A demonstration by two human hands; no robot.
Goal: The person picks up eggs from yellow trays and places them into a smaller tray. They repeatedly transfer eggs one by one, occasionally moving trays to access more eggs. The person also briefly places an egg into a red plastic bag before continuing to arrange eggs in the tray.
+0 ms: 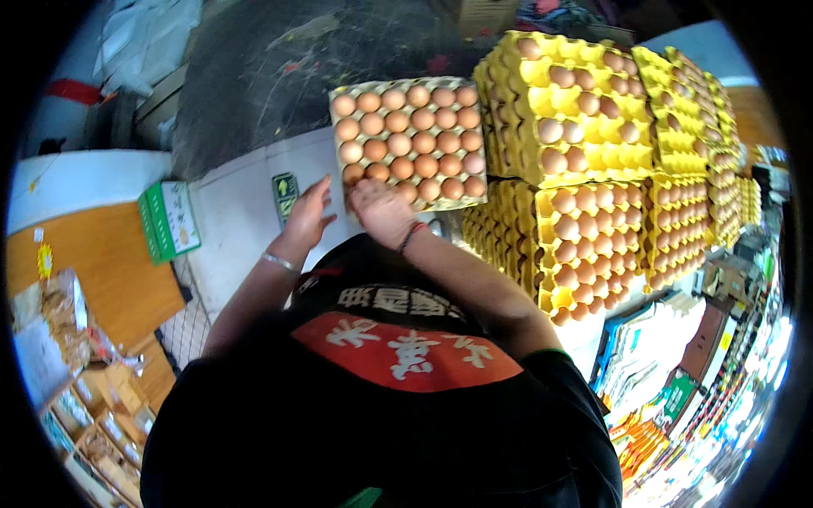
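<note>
1. Sitting upper centre, the square pale pulp tray of brown eggs looks full.
2. Right hand covers its lower-left, grip unclear; left hand open alongside.
3. Upper right, yellow moulded tray: some cups bare.

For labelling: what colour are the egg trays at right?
Yellow cupped egg trays, clearest in head view.
</note>
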